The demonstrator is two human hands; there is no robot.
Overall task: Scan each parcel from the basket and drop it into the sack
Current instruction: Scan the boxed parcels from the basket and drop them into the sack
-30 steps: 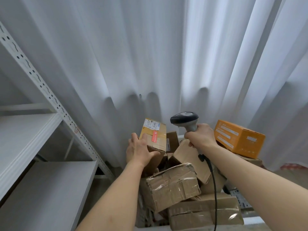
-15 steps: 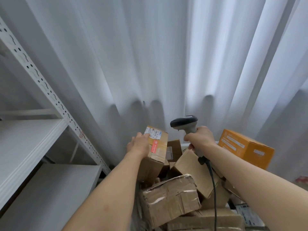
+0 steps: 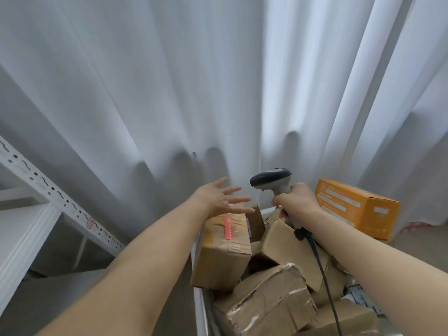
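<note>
Since half a second ago the left hand [image 3: 221,200] has let go of the parcel [image 3: 224,251] it gripped; its fingers now spread wide, straight, above the box's far end, whether touching it I cannot tell. That parcel, with a red label strip on top, lies tilted on the heap at the basket's [image 3: 200,309] 9 o'clock rim. At 3 o'clock from the left hand, the right hand [image 3: 297,202] curls round the scanner [image 3: 272,180] handle, head pointing toward 9 o'clock, cable trailing toward 6. An orange box [image 3: 358,209] sits at 3 o'clock beyond it.
</note>
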